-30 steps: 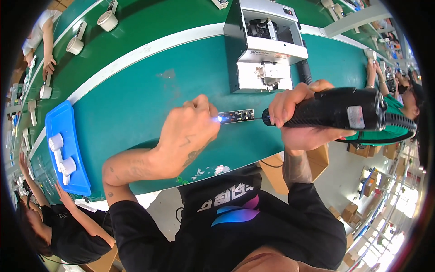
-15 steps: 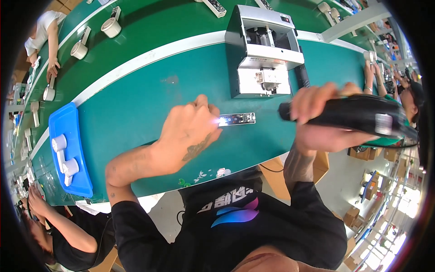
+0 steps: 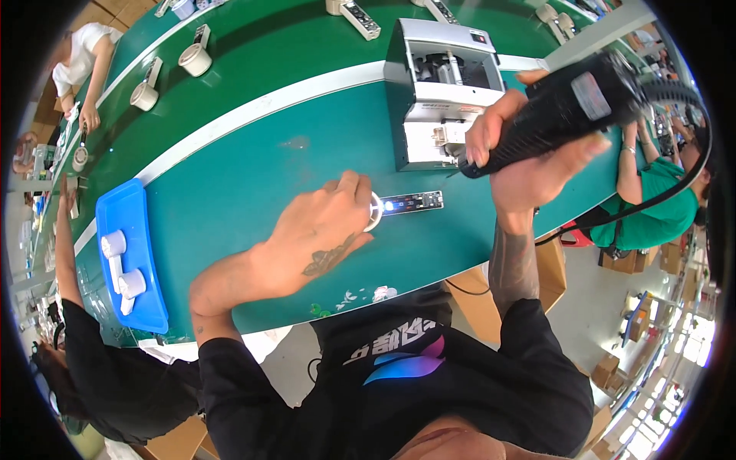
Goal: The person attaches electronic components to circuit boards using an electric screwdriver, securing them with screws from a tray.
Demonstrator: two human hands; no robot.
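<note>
Head view, sole entry.

Item 1: white scoop-shaped device (image 3: 414, 202), flat on the green desk (image 3: 245, 192), in front of the grey machine (image 3: 441, 96) and well apart from the blue tray (image 3: 153, 268). Round end with white rim (image 3: 376, 215) at left; narrow handle with exposed circuit board at right. Small bluish-white glow on the board, close to the rim.

Item 2: left grip (image 3: 326, 218), set over the round end from the left. Closed about the rim as far as visible, thumb on the near side; fingertips partly hidden, firmness impossible to tell.

Item 3: right grip (image 3: 529, 184), wrapped round a black handheld driver (image 3: 567, 111), thumb stretched out clear. Thin tip apart from the board, aimed down and to the left. Black cable (image 3: 694, 146) at the tool's rear.

Risks, by judgement: slewing of the device under tool pressure, from a hold at one end only; scratched components, from an off-centre tip; a knock against the machine, from close clearance; a tug on the tool, from a snagged cable.

Orientation: long axis roughly left to right; handle pointing right, free end angled slightly away from the body.
</note>
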